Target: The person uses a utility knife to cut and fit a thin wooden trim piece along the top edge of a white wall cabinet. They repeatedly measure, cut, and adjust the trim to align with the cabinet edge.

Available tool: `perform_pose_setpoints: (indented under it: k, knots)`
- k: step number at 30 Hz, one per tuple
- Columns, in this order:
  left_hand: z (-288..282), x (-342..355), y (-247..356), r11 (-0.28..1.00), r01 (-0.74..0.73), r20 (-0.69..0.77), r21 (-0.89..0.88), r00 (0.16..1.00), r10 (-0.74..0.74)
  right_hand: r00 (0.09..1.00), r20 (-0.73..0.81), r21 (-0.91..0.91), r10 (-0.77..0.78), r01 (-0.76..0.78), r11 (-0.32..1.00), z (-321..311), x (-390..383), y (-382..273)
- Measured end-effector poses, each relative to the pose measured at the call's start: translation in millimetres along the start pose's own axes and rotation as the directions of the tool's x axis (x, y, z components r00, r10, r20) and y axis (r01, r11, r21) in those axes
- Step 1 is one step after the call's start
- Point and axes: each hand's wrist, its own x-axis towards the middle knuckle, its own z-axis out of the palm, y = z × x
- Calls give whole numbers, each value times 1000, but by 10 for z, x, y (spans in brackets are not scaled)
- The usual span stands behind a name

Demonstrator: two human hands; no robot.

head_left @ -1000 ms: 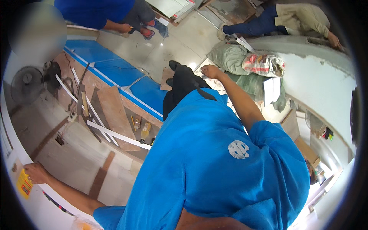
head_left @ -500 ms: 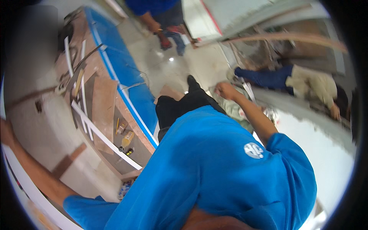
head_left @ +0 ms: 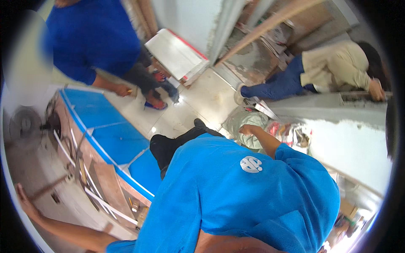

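Observation:
My left hand (head_left: 24, 200) is stretched far out to the left, close to a grey wall surface, its fingers extended and nothing seen in them. In front of my body, my right hand (head_left: 249, 130) hangs with its fingers curled in, and I see nothing in it. Behind that hand in the picture lies a greenish-grey sack (head_left: 236, 121); whether they touch I cannot tell. Between my arms and to the left runs a long counter topped with blue sheeting (head_left: 114, 139). White strips (head_left: 110, 205) and a brown board (head_left: 106, 181) lie along its wall side.
A person in a dark blue shirt (head_left: 97, 38) stands at the far left, beside the counter. At the right another person in a beige top (head_left: 333, 63) bends over a grey ledge (head_left: 325, 101). A white box (head_left: 177, 55) stands on the tiled floor (head_left: 192, 107), near a slanting wooden beam (head_left: 261, 31).
My view has swung, and the person in blue now appears larger and further left. My left hand has come more fully into sight. My right hand now appears over the sack.

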Motion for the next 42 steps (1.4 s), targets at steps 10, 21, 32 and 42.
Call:
perform_pose_setpoints:
  k: [10,21,32,42]
  knots:
    - [4361,-2945,2663,850,70,797,-522,393,458,852,-484,361,200,-14,932,320,-136,-85]
    - [5602,-2510,4863,427,65,399,-902,-252,882,414,-523,821,745,9,571,500,-558,-1099]
    - [5191,-2317,6741,-107,32,-109,-994,-482,869,-23,-241,901,970,367,233,669,-929,-3582]
    - [524,-1445,7261,-838,394,-926,-378,-155,345,-983,-179,501,42,-55,864,-653,-4681,-5570]
